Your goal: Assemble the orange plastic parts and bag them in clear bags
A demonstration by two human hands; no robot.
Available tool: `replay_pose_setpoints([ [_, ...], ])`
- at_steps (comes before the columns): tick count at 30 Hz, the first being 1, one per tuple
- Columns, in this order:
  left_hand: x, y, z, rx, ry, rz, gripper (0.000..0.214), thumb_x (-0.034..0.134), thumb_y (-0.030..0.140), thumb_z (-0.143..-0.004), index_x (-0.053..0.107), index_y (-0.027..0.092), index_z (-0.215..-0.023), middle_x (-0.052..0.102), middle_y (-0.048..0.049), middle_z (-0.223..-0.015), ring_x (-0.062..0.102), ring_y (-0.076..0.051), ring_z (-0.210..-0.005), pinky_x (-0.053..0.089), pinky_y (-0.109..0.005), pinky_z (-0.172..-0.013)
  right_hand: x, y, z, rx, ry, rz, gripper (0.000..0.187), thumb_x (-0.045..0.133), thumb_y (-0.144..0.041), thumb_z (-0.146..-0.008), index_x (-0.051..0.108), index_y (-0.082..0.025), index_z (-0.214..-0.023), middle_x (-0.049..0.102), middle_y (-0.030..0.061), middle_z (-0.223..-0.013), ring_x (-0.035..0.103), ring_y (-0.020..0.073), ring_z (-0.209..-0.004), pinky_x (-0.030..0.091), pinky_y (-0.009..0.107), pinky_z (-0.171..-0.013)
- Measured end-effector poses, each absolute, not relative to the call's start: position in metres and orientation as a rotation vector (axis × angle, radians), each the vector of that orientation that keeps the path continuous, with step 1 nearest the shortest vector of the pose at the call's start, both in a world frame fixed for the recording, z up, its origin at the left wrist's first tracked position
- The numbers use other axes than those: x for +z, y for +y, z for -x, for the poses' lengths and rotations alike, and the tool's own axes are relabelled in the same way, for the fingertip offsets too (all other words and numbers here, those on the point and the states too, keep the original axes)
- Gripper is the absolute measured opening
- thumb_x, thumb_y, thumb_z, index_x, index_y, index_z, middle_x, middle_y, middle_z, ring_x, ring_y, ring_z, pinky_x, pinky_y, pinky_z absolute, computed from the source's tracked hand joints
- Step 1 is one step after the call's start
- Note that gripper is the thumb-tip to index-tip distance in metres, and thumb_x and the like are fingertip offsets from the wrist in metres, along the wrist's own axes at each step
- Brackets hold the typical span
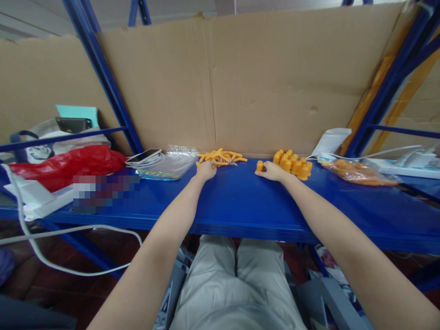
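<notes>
On the blue shelf top (233,201), my left hand (206,171) reaches to the front of a pile of thin, curved orange pieces (225,156). Its fingers look curled together, and what is between them is too small to make out. Small silvery bits (233,162) lie among the curved pieces. My right hand (273,171) has thumb and fingers around a short orange cylindrical piece (260,165), which stands upright on the surface. Just right of that hand is a cluster of several similar orange cylindrical pieces (291,162), partly behind the wrist.
Cardboard (257,82) walls the back. Left are clear plastic bags (175,164), a phone (146,156) with white cable, a red plastic bag (75,165) and a white power strip (51,204). Right lies a bag of orange pieces (357,172). Blue posts (106,73) flank the shelf.
</notes>
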State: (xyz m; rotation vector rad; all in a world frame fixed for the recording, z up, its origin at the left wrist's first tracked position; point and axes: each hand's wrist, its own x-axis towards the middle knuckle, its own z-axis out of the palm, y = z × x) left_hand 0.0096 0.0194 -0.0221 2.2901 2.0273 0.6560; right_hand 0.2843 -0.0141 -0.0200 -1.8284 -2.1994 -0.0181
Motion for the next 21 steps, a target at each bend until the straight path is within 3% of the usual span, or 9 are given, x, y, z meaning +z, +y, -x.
replay_pose_setpoints([
  [4, -0.0229, 0.0213, -0.0096, 0.725, 1.985, -2.321, 0.035, 0.053, 0.019, -0.085, 0.069, 0.023, -0.116, 0.071, -0.0063, -0.114, 0.064, -0.022, -0.109, 0.049, -0.031, -0.096, -0.0190, -0.0157, -0.2834, -0.035, -2.190, 1.841, 0.026, 0.060, -0.040, -0.088, 0.066, -0.015, -0.090, 0.070, 0.0097, -0.088, 0.066, 0.0201, -0.079, 0.046, 0.026, -0.067],
  [9, -0.0247, 0.0221, -0.0105, 0.777, 1.943, -2.358, 0.036, 0.058, 0.019, -0.082, 0.070, 0.021, -0.115, 0.073, -0.0064, -0.108, 0.066, -0.023, -0.106, 0.051, -0.032, -0.094, -0.0173, -0.0180, -0.2824, -0.040, -2.184, 1.845, 0.025, 0.061, -0.039, -0.088, 0.066, -0.015, -0.090, 0.071, 0.0106, -0.092, 0.066, 0.0206, -0.080, 0.046, 0.026, -0.068],
  [21, -0.0238, 0.0156, -0.0153, 0.806, 2.031, -2.305, 0.038, 0.047, 0.020, -0.092, 0.065, 0.023, -0.125, 0.072, -0.0077, -0.113, 0.066, -0.023, -0.107, 0.050, -0.033, -0.096, -0.0168, -0.0169, -0.2824, -0.010, -2.188, 1.834, 0.021, 0.062, -0.036, -0.087, 0.066, -0.015, -0.088, 0.071, 0.0096, -0.090, 0.067, 0.0198, -0.078, 0.046, 0.025, -0.067],
])
